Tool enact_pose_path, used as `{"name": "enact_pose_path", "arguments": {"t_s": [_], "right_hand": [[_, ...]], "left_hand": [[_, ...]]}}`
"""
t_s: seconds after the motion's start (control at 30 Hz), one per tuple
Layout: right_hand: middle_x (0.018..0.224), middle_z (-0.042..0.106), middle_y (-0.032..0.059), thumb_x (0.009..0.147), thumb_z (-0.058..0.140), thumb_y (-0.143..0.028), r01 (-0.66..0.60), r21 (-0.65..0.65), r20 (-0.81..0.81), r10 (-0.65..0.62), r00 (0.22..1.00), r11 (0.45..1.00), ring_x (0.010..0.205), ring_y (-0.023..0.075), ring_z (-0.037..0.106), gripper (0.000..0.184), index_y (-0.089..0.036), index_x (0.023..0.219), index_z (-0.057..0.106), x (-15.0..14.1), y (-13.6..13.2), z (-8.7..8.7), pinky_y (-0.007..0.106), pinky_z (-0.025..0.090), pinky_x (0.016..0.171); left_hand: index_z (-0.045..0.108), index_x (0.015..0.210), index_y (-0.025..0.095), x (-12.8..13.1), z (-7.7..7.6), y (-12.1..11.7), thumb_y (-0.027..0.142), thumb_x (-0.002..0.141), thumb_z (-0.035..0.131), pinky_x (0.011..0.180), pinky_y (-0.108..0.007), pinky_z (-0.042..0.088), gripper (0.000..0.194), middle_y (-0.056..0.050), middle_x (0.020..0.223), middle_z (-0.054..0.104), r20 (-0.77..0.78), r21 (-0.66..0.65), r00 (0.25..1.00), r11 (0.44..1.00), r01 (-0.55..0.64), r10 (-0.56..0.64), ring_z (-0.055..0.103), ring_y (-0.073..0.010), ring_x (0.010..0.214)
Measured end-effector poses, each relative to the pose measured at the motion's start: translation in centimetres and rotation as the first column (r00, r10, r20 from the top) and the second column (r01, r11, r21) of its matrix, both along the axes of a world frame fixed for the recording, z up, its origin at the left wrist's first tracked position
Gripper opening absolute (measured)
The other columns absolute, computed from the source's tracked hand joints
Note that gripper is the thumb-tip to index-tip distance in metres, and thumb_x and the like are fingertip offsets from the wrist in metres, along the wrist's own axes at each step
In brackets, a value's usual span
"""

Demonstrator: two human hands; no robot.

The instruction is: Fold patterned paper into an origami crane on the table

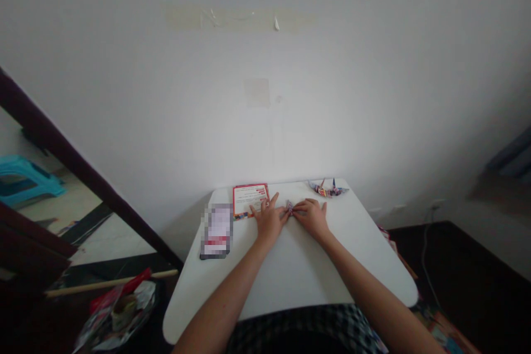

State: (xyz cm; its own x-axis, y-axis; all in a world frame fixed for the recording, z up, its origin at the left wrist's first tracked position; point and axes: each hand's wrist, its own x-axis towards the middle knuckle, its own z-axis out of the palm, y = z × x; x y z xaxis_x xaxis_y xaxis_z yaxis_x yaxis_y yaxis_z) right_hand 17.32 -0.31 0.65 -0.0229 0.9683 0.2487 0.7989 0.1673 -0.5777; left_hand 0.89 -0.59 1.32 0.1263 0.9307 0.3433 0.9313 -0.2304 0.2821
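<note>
A small piece of folded patterned paper lies on the table between my two hands. My left hand pinches its left side with the thumb side, while its other fingers are spread over a red-bordered printed sheet. From the other side, the fingertips of my right hand grip the paper's right edge. The exact folds are too small to make out. Colourful folded paper cranes sit beyond my right hand, near the table's back right corner.
A pixelated phone-like object lies on the left of the white table. The table's back edge meets a wall. On the floor at left are a bag with rubbish and a stick. A blue stool shows beyond a dark frame.
</note>
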Motion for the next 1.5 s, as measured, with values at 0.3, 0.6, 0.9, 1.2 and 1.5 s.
{"name": "enact_pose_path", "arguments": {"t_s": [0.3, 0.6, 0.9, 1.2, 1.5], "right_hand": [[0.122, 0.063, 0.0012, 0.089, 0.058, -0.038, 0.014, -0.019, 0.115, -0.012, 0.993, 1.000, 0.131, 0.0294, 0.037, 0.023, -0.040, 0.107, 0.071, -0.3, -0.1, -0.1, 0.072, 0.006, 0.108], [0.135, 0.050, 0.0031, 0.089, 0.057, -0.044, 0.064, -0.035, 0.176, -0.057, 0.983, 0.997, 0.136, 0.0332, 0.027, 0.030, -0.047, 0.118, 0.065, -0.6, 0.0, -0.3, 0.071, 0.008, 0.109], [0.141, 0.046, 0.0059, 0.092, 0.054, -0.039, 0.066, 0.013, 0.248, -0.067, 0.966, 0.998, 0.137, 0.0326, 0.027, 0.036, -0.046, 0.126, 0.059, -0.8, -0.5, -0.5, 0.069, 0.004, 0.110], [0.129, 0.054, 0.0033, 0.087, 0.060, -0.037, 0.076, 0.091, 0.096, -0.085, 0.992, 0.993, 0.126, 0.0265, 0.040, 0.023, -0.035, 0.108, 0.068, -0.4, -0.7, -0.3, 0.060, 0.016, 0.112], [0.124, 0.059, 0.0022, 0.084, 0.064, -0.039, 0.092, 0.099, 0.059, -0.098, 0.993, 0.991, 0.122, 0.0263, 0.042, 0.016, -0.035, 0.096, 0.075, -0.1, -0.6, -0.6, 0.053, 0.018, 0.111]], "left_hand": [[0.063, 0.120, 0.050, 0.0, 0.2, -0.4, 0.049, 0.091, 0.049, 0.108, -0.078, 0.003, 0.032, 0.008, 0.155, 0.037, -0.044, 0.020, 0.999, 1.000, 0.015, -0.014, 0.035, -0.0369, 0.136], [0.059, 0.126, 0.048, -0.2, 0.5, -0.4, 0.050, 0.090, 0.050, 0.111, -0.073, -0.006, 0.038, 0.005, 0.160, 0.028, -0.070, -0.003, 0.997, 0.999, 0.044, -0.044, 0.028, -0.0378, 0.142], [0.053, 0.132, 0.051, -0.4, -0.2, 0.1, 0.055, 0.091, 0.046, 0.108, -0.076, -0.001, 0.042, 0.004, 0.160, 0.026, -0.052, -0.050, 0.998, 0.999, 0.021, -0.023, 0.027, -0.0380, 0.142], [0.063, 0.120, 0.044, -0.4, 0.5, 0.0, 0.044, 0.087, 0.059, 0.113, -0.072, 0.003, 0.033, 0.001, 0.152, 0.041, -0.038, -0.013, 0.998, 0.998, 0.059, -0.059, 0.034, -0.0312, 0.137], [0.069, 0.114, 0.042, -0.6, 0.4, 0.1, 0.038, 0.087, 0.062, 0.115, -0.069, 0.009, 0.028, 0.002, 0.147, 0.046, 0.005, 0.003, 0.993, 0.993, 0.119, -0.119, 0.036, -0.0301, 0.134]]}}
